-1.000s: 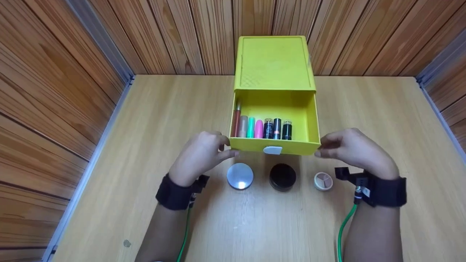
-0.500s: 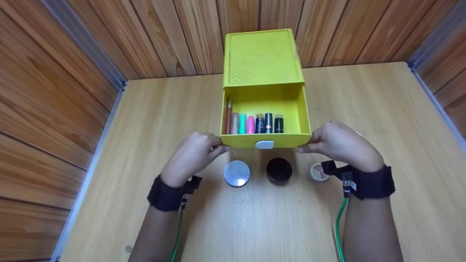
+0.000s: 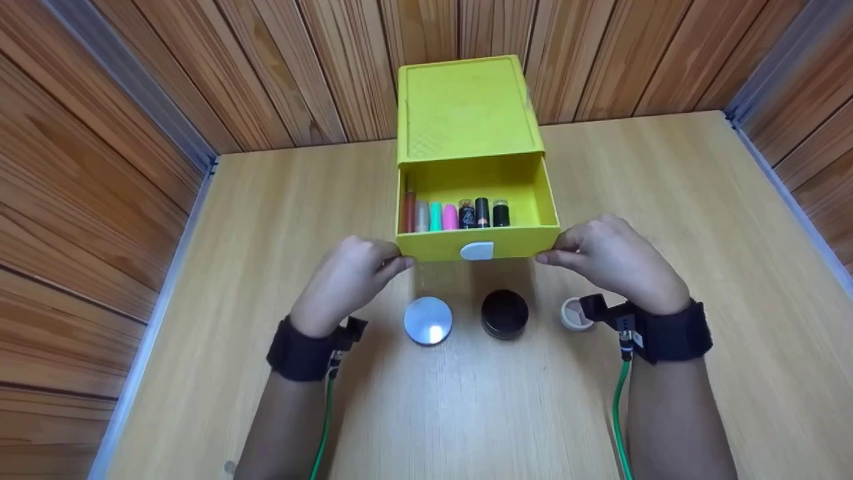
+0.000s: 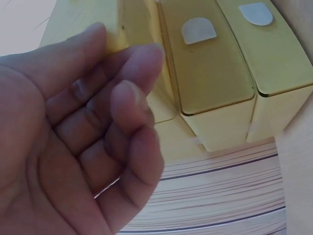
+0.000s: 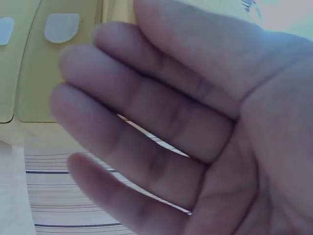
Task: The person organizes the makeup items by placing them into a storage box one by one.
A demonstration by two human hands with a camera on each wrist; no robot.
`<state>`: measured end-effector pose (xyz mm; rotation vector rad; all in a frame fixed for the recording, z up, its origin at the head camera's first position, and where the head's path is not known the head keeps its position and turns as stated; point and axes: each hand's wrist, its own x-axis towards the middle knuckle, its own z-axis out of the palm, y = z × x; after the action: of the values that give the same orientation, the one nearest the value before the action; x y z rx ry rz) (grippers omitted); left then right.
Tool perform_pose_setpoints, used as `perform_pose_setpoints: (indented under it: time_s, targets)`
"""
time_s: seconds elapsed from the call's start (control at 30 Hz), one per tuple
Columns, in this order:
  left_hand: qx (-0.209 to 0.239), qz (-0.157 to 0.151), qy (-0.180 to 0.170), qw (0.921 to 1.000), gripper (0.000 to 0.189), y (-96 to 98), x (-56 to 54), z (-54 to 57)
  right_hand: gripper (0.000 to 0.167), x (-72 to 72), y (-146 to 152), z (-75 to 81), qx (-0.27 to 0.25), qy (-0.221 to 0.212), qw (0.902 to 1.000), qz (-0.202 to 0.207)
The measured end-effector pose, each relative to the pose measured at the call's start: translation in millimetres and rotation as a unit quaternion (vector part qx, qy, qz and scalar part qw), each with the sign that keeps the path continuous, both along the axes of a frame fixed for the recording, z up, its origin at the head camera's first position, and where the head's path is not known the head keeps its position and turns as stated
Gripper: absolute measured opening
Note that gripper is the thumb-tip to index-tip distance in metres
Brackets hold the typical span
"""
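A yellow drawer (image 3: 426, 247) with a white pull tab (image 3: 477, 251) stands partly out of its yellow cabinet (image 3: 470, 110). My left hand (image 3: 346, 280) pinches the drawer's front left corner, thumb on the front. At the front right corner, my right hand (image 3: 620, 263) holds it likewise between thumb and fingers. Inside the drawer, lined up behind the front panel, are a reddish-brown tube (image 3: 410, 212), a grey tube (image 3: 422, 217), a mint tube (image 3: 436, 216), a pink tube (image 3: 450, 217) and several black lipstick-like tubes (image 3: 482, 212). The front panel hides their lower ends.
Before the cabinet lie a silver round compact (image 3: 428, 320), a dark round jar (image 3: 504, 312) and a small white pot (image 3: 573, 313), partly covered by the right wrist camera. Lower drawers (image 4: 212, 63) show shut in the left wrist view. A plank wall (image 3: 320, 73) stands behind.
The drawer has slid some way back into the cabinet, both hands moving with it at its corners. The head view has shifted slightly too.
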<state>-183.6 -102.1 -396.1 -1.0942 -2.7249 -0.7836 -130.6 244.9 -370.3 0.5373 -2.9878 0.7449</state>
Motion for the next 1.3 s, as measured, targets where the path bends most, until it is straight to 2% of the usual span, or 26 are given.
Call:
perform_pose_setpoints:
  time_s: [0.17, 0.3, 0.6, 0.8, 1.13, 1.23, 1.3]
  targets:
    - [0.005, 0.019, -0.003, 0.9998, 0.023, 2.3, -8.3, -2.4, 0.016, -8.5, -1, -6.1, -0.01, 0.025, 0.9996, -0.007]
    - [0.016, 0.025, -0.011, 0.9995, 0.029, 6.6, -17.0, -6.0, 0.02, -17.8, 1, -9.6, -0.017, 0.025, 0.9994, -0.019]
    - [0.045, 0.059, -0.022, 0.997, 0.036, 21.1, -45.5, -13.8, 0.023, -49.6, 4, -12.9, -0.02, 0.037, 0.9979, -0.05]
    - [0.068, 0.083, -0.024, 0.9939, 0.034, 24.3, -55.8, -19.1, 0.025, -63.5, 0, -19.0, -0.031, 0.078, 0.9945, -0.062]
    - [0.092, 0.087, -0.019, 0.9918, 0.034, 30.8, -67.5, -22.8, 0.027, -60.0, -4, -28.1, -0.041, 0.143, 0.9815, -0.12]
    - [0.095, 0.101, -0.007, 0.9903, 0.038, 27.0, -72.5, -24.1, 0.029, -63.6, -10, -30.5, -0.043, 0.157, 0.9766, -0.14]
    - [0.094, 0.127, 0.002, 0.9874, 0.041, 19.4, -74.8, -25.2, 0.03, -72.1, -18, -32.7, -0.051, 0.161, 0.9748, -0.146]
